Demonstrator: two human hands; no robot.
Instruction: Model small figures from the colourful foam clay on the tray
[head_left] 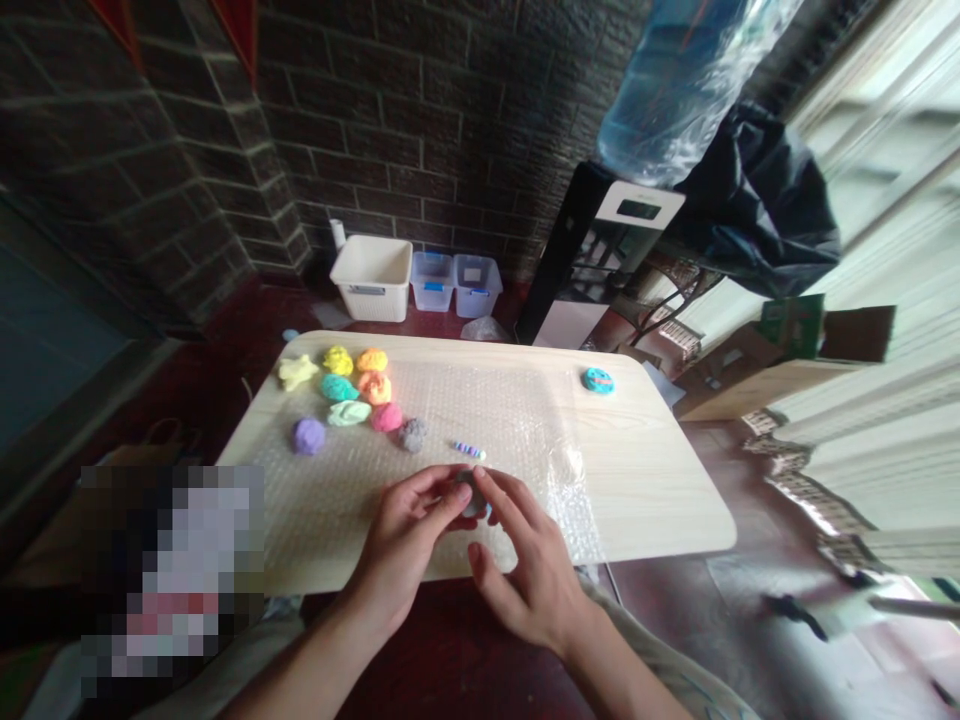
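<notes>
Over the table's near edge, my left hand [405,525] is closed on a grey lump of modelling clay [472,498], its thumb across the front. My right hand [529,560] touches the clay's right side with its fingertips, while its thumb stands apart lower down. A small blue bit shows beside the clay, partly hidden by fingers. Just beyond lies a short striped stick [470,450] in blue, purple and white. To its left sit a speckled grey lump [412,434], a pink lump [387,417] and a purple lump [308,436].
Bubble wrap [480,400] covers much of the pale wooden table [660,480]. More lumps, among them a teal one [339,388] and a yellow one [338,360], lie at the back left. A blue disc [598,380] sits back right. Beyond stand a white bin [373,285] and a water dispenser [592,250].
</notes>
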